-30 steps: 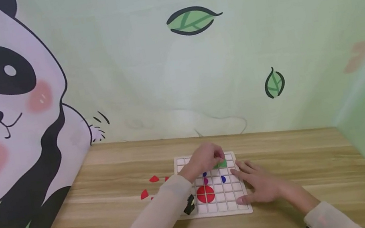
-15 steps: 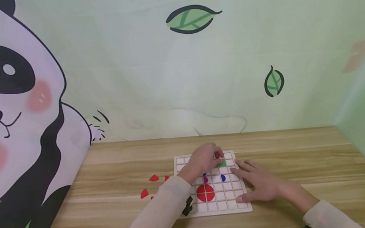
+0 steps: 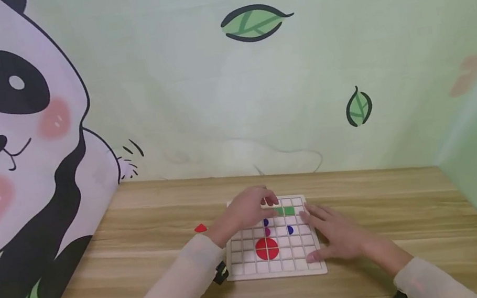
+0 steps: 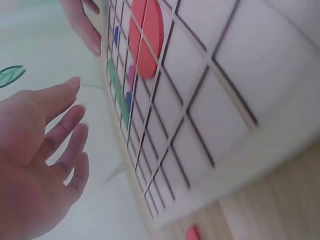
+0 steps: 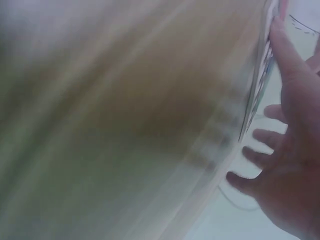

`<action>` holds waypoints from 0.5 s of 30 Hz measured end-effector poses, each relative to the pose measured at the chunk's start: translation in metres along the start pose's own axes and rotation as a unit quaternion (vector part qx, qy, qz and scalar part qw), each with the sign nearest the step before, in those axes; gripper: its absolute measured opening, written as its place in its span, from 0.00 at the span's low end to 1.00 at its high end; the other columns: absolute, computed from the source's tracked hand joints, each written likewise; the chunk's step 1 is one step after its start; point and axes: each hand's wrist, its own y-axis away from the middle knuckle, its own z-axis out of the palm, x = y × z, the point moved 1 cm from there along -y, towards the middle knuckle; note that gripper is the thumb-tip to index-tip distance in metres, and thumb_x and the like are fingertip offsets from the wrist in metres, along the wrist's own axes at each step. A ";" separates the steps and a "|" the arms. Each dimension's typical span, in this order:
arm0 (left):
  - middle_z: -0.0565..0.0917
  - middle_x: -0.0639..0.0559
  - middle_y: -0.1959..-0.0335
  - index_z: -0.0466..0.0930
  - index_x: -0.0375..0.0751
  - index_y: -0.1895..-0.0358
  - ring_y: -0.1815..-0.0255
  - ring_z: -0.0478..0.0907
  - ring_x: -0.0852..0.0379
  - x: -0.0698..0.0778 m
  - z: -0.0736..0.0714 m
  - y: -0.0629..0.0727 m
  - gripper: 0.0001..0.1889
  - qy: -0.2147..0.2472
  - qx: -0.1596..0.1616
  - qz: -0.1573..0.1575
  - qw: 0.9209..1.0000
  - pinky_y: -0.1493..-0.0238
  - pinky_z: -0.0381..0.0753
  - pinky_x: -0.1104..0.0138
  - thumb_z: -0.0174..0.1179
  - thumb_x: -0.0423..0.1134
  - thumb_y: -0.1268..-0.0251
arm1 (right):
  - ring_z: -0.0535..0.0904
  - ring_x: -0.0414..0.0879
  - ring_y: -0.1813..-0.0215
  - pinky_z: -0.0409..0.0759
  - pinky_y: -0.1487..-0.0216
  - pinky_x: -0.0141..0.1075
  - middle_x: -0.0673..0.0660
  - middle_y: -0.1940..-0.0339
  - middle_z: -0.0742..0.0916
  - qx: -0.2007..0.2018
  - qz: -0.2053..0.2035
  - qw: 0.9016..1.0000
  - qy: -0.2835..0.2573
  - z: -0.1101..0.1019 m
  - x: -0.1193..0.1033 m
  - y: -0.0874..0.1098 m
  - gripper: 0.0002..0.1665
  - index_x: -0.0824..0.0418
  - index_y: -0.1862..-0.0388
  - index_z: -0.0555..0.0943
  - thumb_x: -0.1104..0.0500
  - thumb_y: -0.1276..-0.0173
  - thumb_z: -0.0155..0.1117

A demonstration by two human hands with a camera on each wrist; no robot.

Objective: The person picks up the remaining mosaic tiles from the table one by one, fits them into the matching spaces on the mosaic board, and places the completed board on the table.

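Observation:
A white grid board (image 3: 289,265) lies on the wooden table. My left hand (image 3: 249,210) is over its far left part, fingers loosely bent and holding nothing, as the left wrist view also shows. Just right of those fingertips are green pieces (image 3: 287,210) set in a row of cells. Nearer to me, a red disc (image 3: 267,249) made of quarter pieces fills several cells. Between them sit a small blue piece (image 3: 266,222), a magenta piece (image 3: 267,232) and a blue half-round piece (image 3: 290,230). My right hand (image 3: 340,233) rests with spread fingers along the board's right edge.
A loose red piece (image 3: 200,228) lies on the table left of the board, partly behind the left forearm. The wooden table (image 3: 372,200) runs back to a wall cloth (image 3: 187,73) printed with a panda and leaves.
My left hand has let go of the green piece and drawn back to the left, uncovering more of the green row. The right hand stays at the board's edge.

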 end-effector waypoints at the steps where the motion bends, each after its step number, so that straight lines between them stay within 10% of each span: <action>1: 0.83 0.61 0.55 0.88 0.49 0.46 0.50 0.80 0.60 -0.001 -0.003 0.004 0.13 0.004 0.000 0.001 1.000 0.46 0.82 0.64 0.73 0.43 0.30 | 0.51 0.69 0.15 0.57 0.22 0.67 0.64 0.12 0.57 0.004 -0.007 1.000 0.005 0.001 0.001 -0.001 0.66 0.58 0.13 0.59 0.22 0.38 0.69; 15: 0.85 0.53 0.54 0.86 0.41 0.46 0.51 0.80 0.53 -0.053 -0.029 0.059 0.15 0.059 0.032 -0.035 0.997 0.47 0.83 0.60 0.74 0.40 0.32 | 0.56 0.64 0.15 0.61 0.20 0.59 0.63 0.13 0.59 0.008 -0.031 0.999 0.013 0.010 0.010 -0.007 0.71 0.65 0.15 0.59 0.19 0.40 0.68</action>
